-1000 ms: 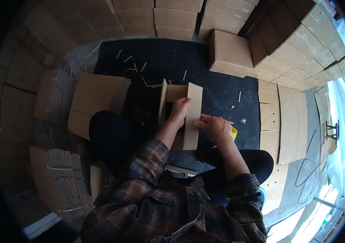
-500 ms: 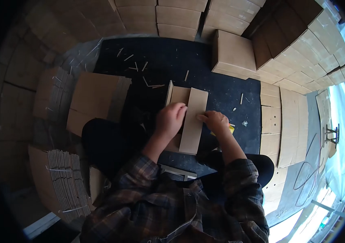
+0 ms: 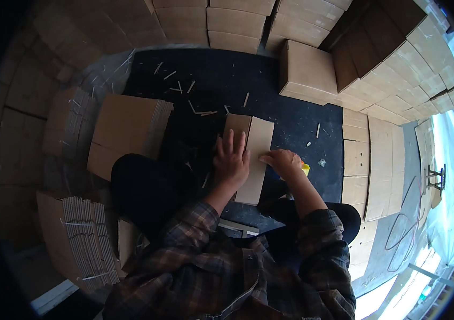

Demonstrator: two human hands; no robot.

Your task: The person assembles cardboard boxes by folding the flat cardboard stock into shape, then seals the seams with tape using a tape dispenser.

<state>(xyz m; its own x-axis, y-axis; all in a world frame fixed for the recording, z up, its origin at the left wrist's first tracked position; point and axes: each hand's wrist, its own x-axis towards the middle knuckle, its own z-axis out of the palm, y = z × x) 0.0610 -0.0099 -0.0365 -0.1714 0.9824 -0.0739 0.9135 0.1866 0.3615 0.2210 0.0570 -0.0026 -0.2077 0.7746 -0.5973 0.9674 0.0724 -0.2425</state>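
Note:
Between my knees sits a small cardboard box [image 3: 256, 146], its two long flaps folded over to meet along a middle seam. My left hand [image 3: 231, 162] lies on the left flap with its fingers spread. At the box's right edge, my right hand [image 3: 284, 161] has its fingers curled, thumb and fingertips gripping the right flap. A yellow object [image 3: 305, 169] with a bit of orange shows just beside the right hand; what it is stays partly hidden.
Flattened cardboard stacks [image 3: 125, 125] stand at the left, with a strapped bundle [image 3: 85, 234] nearer. Stacked cartons [image 3: 237, 26] line the back, and one closed carton [image 3: 309, 66] stands at the back right. Scraps of cardboard [image 3: 192, 87] litter the dark mat [image 3: 269, 74].
My left hand has opened from closed fingers to a flat spread, and the left flap now lies down beside the right one. The right hand stays at the right edge.

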